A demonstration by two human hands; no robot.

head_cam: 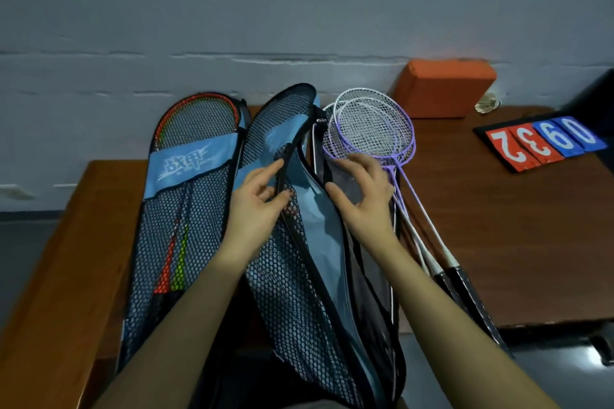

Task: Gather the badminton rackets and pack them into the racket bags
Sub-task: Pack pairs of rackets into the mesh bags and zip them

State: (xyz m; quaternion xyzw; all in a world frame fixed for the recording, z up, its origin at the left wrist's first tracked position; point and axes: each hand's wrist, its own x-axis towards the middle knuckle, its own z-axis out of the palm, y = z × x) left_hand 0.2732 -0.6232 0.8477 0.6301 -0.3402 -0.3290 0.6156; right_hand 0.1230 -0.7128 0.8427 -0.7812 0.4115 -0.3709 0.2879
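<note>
Two blue-and-black mesh racket bags lie on the wooden table. The left bag holds rackets with red and green shafts. The middle bag lies open, and my left hand pinches the black edge of its raised mesh flap. My right hand hovers with spread, relaxed fingers over the bag's open inside, holding nothing. Purple and white rackets lie stacked just right of the open bag, heads toward the wall and black grips near the table's front edge.
An orange foam block leans against the grey wall at the back. A flip scoreboard with red and blue number cards lies at the right. A shuttlecock sits beside the block. A dark object stands at the far right edge.
</note>
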